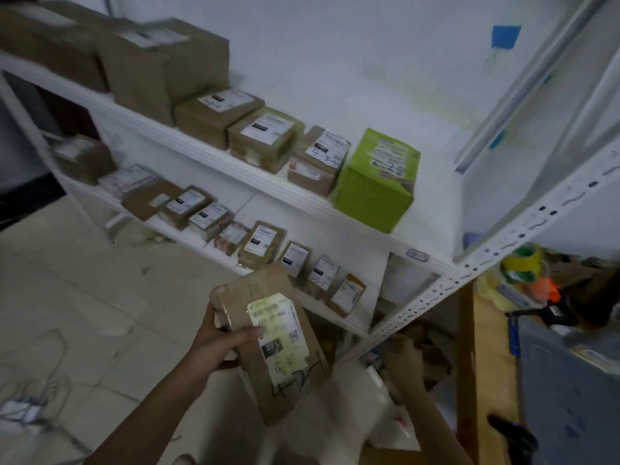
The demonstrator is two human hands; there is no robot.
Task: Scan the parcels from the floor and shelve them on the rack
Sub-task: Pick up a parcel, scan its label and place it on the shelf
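Observation:
My left hand (223, 340) grips a flat brown cardboard parcel (268, 374) by its left edge, thumb across its pale yellow-green label. The parcel is held tilted in front of the white rack (235, 172), below the lower shelf. Handwritten marks run along its lower end. My right hand (407, 360) reaches down to the right, under the rack's perforated corner post (446, 286), among blurred brown and white parcels on the floor; I cannot tell whether it holds one. Labelled brown parcels line both shelves, and a green box (375, 186) stands at the right end of the upper one.
A second white rack (536, 105) rises at the right. Behind the post lie tape rolls (523, 263) and an orange and black tool (550, 293). White parcels (379, 397) lie on the floor. Cables (30, 407) trail over the tiled floor at the left.

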